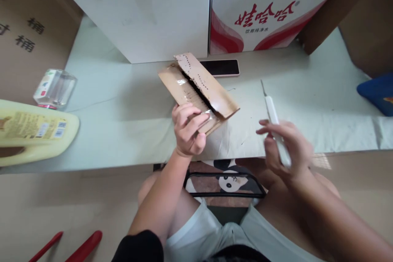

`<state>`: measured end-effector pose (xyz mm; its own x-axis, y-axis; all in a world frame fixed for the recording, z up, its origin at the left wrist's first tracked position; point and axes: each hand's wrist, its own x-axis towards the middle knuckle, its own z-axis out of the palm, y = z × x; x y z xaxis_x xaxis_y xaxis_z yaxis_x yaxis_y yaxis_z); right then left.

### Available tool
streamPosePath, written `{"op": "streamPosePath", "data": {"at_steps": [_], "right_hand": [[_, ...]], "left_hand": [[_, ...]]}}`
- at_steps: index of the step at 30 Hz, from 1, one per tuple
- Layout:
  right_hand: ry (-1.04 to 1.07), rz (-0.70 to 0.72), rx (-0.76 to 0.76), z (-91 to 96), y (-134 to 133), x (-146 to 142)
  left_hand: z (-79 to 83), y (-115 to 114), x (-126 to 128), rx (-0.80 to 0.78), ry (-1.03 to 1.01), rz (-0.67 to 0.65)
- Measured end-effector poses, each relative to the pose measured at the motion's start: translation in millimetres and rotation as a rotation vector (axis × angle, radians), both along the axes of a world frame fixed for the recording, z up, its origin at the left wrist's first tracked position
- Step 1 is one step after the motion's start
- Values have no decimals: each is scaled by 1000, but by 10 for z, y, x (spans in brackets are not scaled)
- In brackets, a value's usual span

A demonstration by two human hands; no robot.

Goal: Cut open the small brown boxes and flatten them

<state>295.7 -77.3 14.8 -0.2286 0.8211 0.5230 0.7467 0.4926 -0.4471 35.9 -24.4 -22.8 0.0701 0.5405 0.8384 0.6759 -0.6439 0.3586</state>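
My left hand (pixel 188 129) grips the near edge of a brown piece of folded cardboard (pixel 211 94), tilted above the table. Clear tape shines on its lower layer. The upper flap stands partly lifted over a dark gap and bears rows of small dark dots, with a ragged far edge. Off to the right, my right hand (pixel 288 147) is closed around a white-handled tool (pixel 275 127) with a thin metal tip. That tip points up and away, apart from the cardboard. Behind the cardboard lies a phone (pixel 221 68) with a dark screen, partly covered by it.
White cartons (pixel 147 20) and a red-and-white box (pixel 264 20) line the table's back. At left are a clear container (pixel 58 88) and a yellow jug (pixel 37 131). A blue object (pixel 376 94) sits at right. The pale tablecloth (pixel 135 139) hangs over the front edge.
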Motion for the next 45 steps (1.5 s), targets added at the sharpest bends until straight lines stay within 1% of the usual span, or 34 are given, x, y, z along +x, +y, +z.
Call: {"op": "streamPosePath", "data": {"at_steps": [2,5,7,9,11,13,15,17,20,23,25,27,30,32,35,40,42,43,45], "right_hand": [[-71,-103,-52,-71,164,-82],[-241,-219,-282,-236,356,-76],[-321,-258,-406,-342,418,-30],[-391,-281,-496,-406,442,1],[-444,-288,-561,-420,447,-1],[-471,-278,-592,-400,445,-30],[-486,-269,-578,-371,437,-71],[-491,-283,-524,-349,422,-115],[-463,-310,-452,-341,402,-174],[-436,-270,-451,-356,396,-206],[-429,-239,-459,-367,396,-213],[-422,-216,-470,-377,394,-215],[-394,-192,-471,-389,380,-220],[-368,-185,-453,-398,369,-222],[-355,-164,-433,-413,356,-217],[-373,-137,-433,-432,350,-205],[-377,-130,-429,-433,351,-207],[-376,-128,-427,-432,352,-208],[-372,-126,-424,-427,353,-214]], "left_hand": [[3,36,-106,-8,-29,-6],[4,22,-205,-32,-37,15],[-1,-23,-233,-32,-40,28],[-14,-69,-241,-37,-37,56],[-29,-98,-241,-55,-14,89],[-36,-109,-240,-81,9,106],[-33,-107,-253,-83,26,115],[-32,-97,-307,-86,35,133],[-72,-67,-500,-132,-2,124],[-191,-24,-772,-179,-109,79],[-295,6,-918,-277,-157,105],[-393,35,-987,-368,-186,85],[-480,73,-954,-422,-179,78],[-479,92,-881,-421,-139,109],[-397,94,-742,-386,-81,175],[-213,24,-527,-188,-30,311],[-198,-1,-530,-152,-59,357],[-207,-7,-560,-158,-92,367],[-254,-3,-665,-241,-158,326]]}}
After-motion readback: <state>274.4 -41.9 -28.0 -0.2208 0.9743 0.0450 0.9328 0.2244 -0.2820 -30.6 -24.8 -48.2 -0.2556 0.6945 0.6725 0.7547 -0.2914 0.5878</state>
